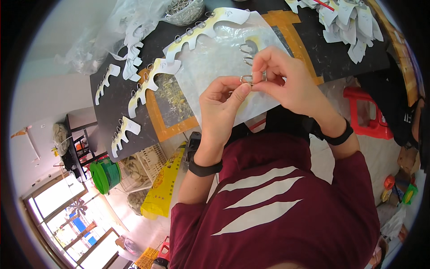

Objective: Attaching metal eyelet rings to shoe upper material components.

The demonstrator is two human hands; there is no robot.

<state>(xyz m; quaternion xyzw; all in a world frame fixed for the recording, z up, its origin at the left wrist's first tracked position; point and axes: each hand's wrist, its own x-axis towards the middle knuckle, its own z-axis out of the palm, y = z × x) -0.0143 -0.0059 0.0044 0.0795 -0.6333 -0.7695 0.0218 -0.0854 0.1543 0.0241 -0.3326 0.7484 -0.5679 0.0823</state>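
Over a white plastic sheet (pixel 204 60), my left hand (pixel 219 101) pinches a silver metal ring (pixel 245 79) between thumb and fingers. My right hand (pixel 286 80) closes thumb and fingertips at the same spot, right beside the ring; whether it grips this ring or another one is hard to tell. Two more rings (pixel 247 60) stand just beyond my fingertips, beside a yellow-stained white edge (pixel 257 42) that my hands mostly cover. Farther off, a scalloped white card strip (pixel 228 17) with yellow smears carries several upright rings along its edge.
Smaller scalloped strips with rings (pixel 150 83) lie on the dark table (pixel 101 127) at left. A clear bowl of rings (pixel 183 12) stands at the back, and a pile of white cards (pixel 349 27) at far right. Brown tape (pixel 302 45) borders the sheet. A red stool (pixel 365 114) stands right.
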